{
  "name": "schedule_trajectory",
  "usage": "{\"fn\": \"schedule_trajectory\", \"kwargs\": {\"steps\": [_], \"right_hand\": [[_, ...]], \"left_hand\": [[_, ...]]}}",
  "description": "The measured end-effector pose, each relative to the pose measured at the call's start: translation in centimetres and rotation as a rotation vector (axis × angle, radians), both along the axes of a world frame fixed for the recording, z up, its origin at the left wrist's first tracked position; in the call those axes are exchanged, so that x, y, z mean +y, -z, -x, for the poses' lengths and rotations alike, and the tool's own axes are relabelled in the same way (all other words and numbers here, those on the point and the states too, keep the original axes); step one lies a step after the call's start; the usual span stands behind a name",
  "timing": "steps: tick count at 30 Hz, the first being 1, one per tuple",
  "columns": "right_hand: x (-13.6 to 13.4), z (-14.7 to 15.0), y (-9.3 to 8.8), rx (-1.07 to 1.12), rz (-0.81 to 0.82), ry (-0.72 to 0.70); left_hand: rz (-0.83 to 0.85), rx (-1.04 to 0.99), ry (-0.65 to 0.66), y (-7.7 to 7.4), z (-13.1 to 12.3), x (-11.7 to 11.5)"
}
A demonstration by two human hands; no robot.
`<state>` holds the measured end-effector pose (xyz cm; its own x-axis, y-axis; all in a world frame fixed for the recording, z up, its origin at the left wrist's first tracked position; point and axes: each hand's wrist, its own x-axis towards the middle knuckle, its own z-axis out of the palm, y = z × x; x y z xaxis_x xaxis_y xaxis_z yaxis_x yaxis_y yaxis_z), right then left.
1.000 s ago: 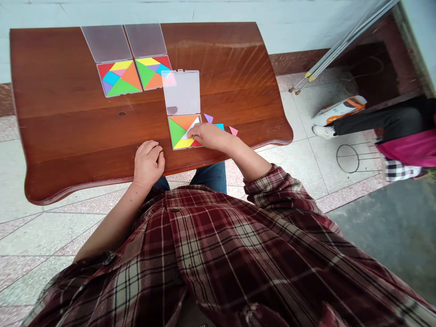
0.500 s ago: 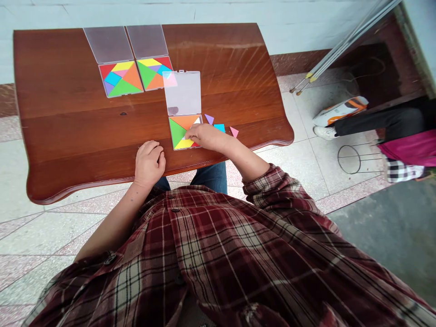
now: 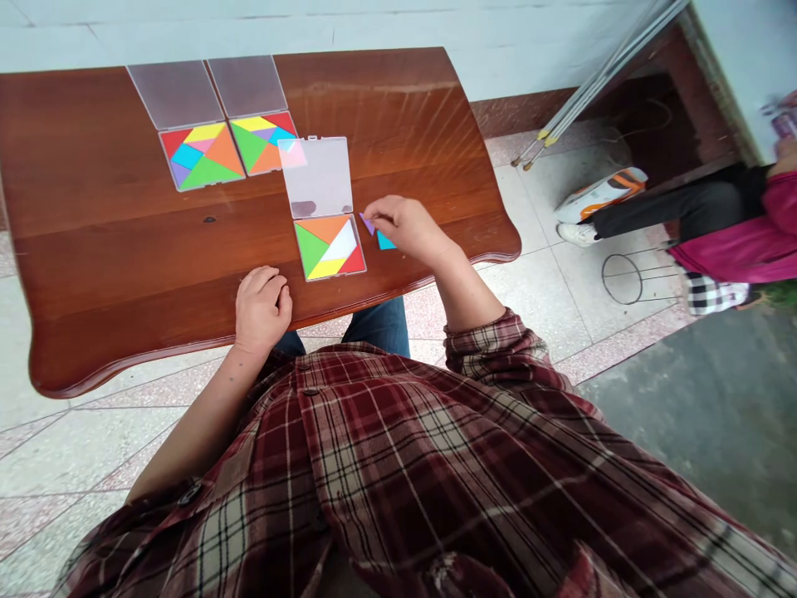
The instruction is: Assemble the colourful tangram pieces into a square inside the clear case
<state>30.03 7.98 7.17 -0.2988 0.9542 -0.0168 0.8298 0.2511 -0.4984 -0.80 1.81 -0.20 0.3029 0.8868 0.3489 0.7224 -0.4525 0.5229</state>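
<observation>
A small tangram case [image 3: 329, 247] lies open near the front edge of the wooden table [image 3: 124, 241], holding orange, green, yellow and red pieces with a white gap in the middle. Its clear lid [image 3: 316, 176] is folded back. My right hand [image 3: 404, 226] is just right of the case, fingers curled over a purple piece [image 3: 367, 223] and touching it, with a blue piece [image 3: 384, 242] beneath the hand. My left hand [image 3: 261, 309] rests at the table's front edge with fingers curled in, holding nothing visible.
Two more open tangram cases [image 3: 202, 154] [image 3: 262, 143], filled with coloured pieces, lie at the back left with lids open. On the floor to the right are another person's leg and shoe [image 3: 598, 193], a wire stand [image 3: 623, 278] and leaning metal rods [image 3: 598, 79].
My right hand has lifted off the case and moved right to the loose purple and blue pieces. The case's middle gap is uncovered. My left hand stayed put.
</observation>
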Motion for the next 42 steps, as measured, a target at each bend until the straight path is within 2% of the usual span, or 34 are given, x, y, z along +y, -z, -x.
{"fn": "schedule_trajectory", "kwargs": {"steps": [4, 8, 15, 21, 26, 32, 37, 42], "right_hand": [[-0.4, -4.1, 0.3, -0.004, -0.026, 0.229], [-0.6, -5.2, 1.8, -0.018, 0.036, 0.304], [0.0, -2.6, 3.0, -0.22, 0.123, 0.101], [0.6, -2.8, 2.9, -0.386, 0.129, 0.018], [0.7, -2.7, 1.3, -0.423, 0.118, -0.072], [1.7, 0.9, -1.1, -0.406, 0.113, -0.335], [3.1, 3.9, -1.5, -0.529, 0.139, -0.529], [3.5, 4.7, -1.3, -0.564, 0.11, -0.62]], "left_hand": [[-0.017, -0.004, 0.015, 0.3, 0.2, 0.1], [-0.032, 0.003, 0.011, 0.5, 0.3, 0.2], [-0.038, 0.01, -0.001, 0.2, 0.2, 0.1], [-0.036, 0.012, -0.011, 0.2, 0.0, 0.0], [-0.063, 0.016, 0.0, 0.3, -0.1, 0.0], [-0.019, 0.008, -0.004, 0.2, -0.2, 0.0], [-0.017, 0.02, -0.002, 0.0, -0.3, -0.1], [-0.006, 0.016, 0.005, -0.1, -0.4, -0.1]]}}
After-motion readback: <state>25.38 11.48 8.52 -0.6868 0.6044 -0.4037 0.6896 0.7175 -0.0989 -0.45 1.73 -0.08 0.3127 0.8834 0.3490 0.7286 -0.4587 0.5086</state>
